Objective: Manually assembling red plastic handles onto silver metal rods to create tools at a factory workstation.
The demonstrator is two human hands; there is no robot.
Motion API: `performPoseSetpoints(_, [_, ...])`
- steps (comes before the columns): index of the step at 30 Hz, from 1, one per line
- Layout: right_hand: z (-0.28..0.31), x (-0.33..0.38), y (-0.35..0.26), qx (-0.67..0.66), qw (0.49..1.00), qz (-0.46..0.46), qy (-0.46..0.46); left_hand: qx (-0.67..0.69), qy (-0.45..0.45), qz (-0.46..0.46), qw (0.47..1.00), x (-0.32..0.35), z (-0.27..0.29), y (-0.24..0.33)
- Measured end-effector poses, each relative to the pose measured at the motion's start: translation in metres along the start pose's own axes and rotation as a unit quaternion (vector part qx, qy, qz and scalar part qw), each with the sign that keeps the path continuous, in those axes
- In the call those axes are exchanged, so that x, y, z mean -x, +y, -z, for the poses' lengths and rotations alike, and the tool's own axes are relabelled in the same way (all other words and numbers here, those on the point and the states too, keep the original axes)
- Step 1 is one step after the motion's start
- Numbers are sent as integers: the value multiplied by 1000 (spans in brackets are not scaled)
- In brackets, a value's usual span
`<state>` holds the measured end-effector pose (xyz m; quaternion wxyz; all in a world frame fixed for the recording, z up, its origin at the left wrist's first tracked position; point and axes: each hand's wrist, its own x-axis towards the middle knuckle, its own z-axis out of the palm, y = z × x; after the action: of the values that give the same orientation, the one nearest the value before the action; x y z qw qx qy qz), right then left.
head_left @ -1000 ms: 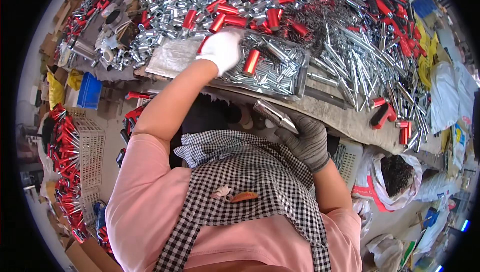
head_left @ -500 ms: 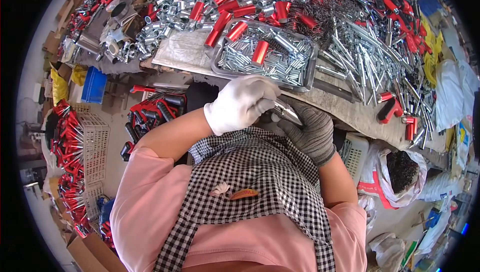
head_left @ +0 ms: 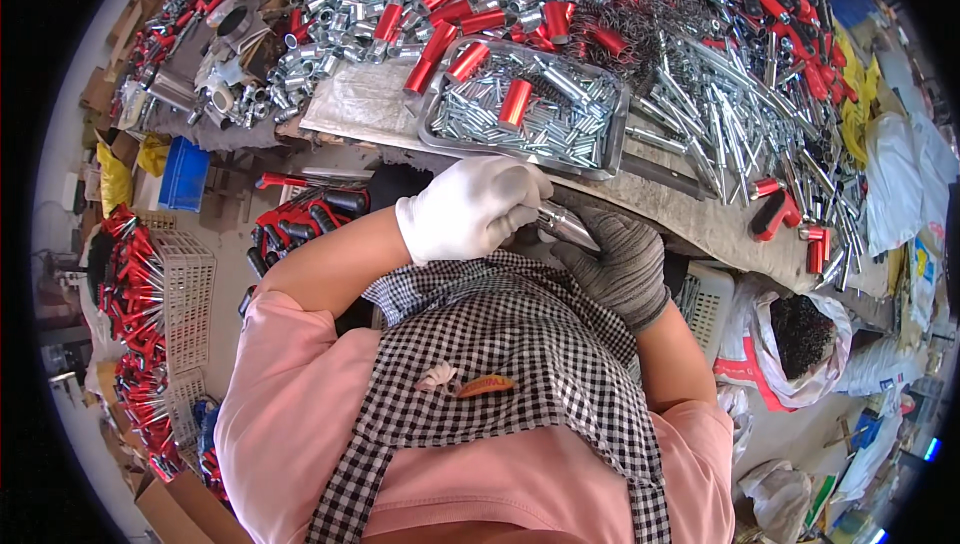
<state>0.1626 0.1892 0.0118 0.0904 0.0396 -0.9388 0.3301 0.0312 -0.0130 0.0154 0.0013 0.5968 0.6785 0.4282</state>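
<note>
1. Cylinder of polished silver-coloured metal (head_left: 568,225): held at a tilt in front of the near edge of the long, worn, beige tabletop (head_left: 720,229), beyond the black-and-white checked cloth apron (head_left: 500,329).
2. Right hand in grey striped knit glove (head_left: 622,269): fingers closed around the lower right end of the cylinder, thumb along the near side.
3. Left hand in white glove (head_left: 470,209): fingers bent inward at the upper left end. Cannot tell whether clamped on the cylinder or on a smaller part; fingertips hidden.
4. Handling (judged): probably stiff, fairly light, hard to damage by squeezing. Expect slip along the polished wall.
5. Hold (judged): grip around the side wall, thumb opposite fingers; avoid pinching only the extreme tip.
6. Surroundings: just beyond the hands, grey rectangular shallow tray (head_left: 614,156) of small silver metal pins (head_left: 578,134), with shiny red metal tube (head_left: 514,104) on top.
</note>
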Motion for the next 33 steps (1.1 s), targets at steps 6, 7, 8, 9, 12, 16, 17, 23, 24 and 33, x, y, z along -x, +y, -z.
performPoseSetpoints(6, [2, -3, -6, -35, 999, -10, -25, -41, 34, -2, 999, 2, -7, 8])
performPoseSetpoints(7, [1, -3, -4, -34, 999, -10, -25, -41, 34, -3, 999, 2, -8, 9])
performPoseSetpoints(8, [-1, -3, -1, -49, 999, 14, -18, -19, 54, 31, 998, 3, -9, 10])
performPoseSetpoints(9, [-3, -3, 1, -64, 997, 37, -10, 5, 74, 65, 995, 3, -10, 12])
performPoseSetpoints(12, [-4, -2, -3, -120, 993, 10, -12, 2, 81, 135, 987, -6, -9, 22])
performPoseSetpoints(16, [-13, 3, -3, -9, 997, 55, 53, 8, 128, 224, 966, -11, -17, 28])
performPoseSetpoints(17, [-12, 6, -3, 50, 994, 75, 56, 27, 118, 251, 961, -11, -16, 30])
performPoseSetpoints(23, [-7, 9, 1, 84, 987, 118, 68, 79, 69, 260, 960, -10, -9, 34])
performPoseSetpoints(24, [-6, 10, 2, 97, 984, 126, 74, 68, 39, 214, 974, -7, -6, 31])
performPoseSetpoints(33, [-8, 6, 8, 71, 987, 116, 82, -110, -95, 1, 989, -10, 10, 24])
